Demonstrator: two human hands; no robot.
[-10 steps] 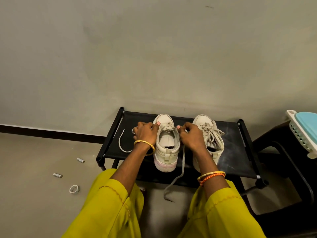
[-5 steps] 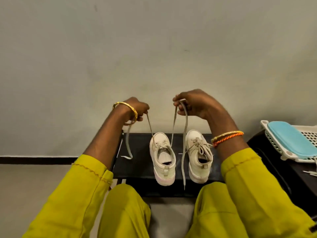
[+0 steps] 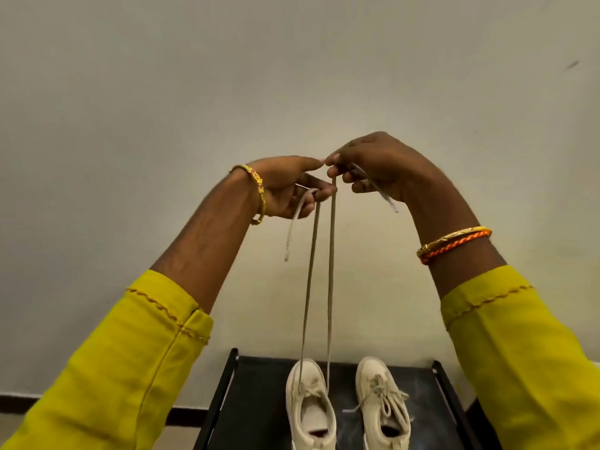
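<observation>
Two cream sneakers stand side by side on a black rack [image 3: 259,414]. From the left sneaker [image 3: 310,407] a long beige shoelace [image 3: 330,280] rises in two taut strands to my raised hands. My left hand [image 3: 287,188] pinches one strand, its free end dangling below the palm. My right hand [image 3: 373,167] pinches the other strand, its tip sticking out under the fingers. Both hands meet fingertip to fingertip, high above the shoes. The right sneaker [image 3: 383,404] has its lace tied in a bow.
A plain grey wall [image 3: 292,60] fills most of the view. A dark skirting strip [image 3: 19,402] runs along its base at lower left. My yellow sleeves frame both sides of the rack.
My hands have risen from the shoe's eyelets, pulling both lace ends up taut, then come together in front of the wall. The view has tilted upward.
</observation>
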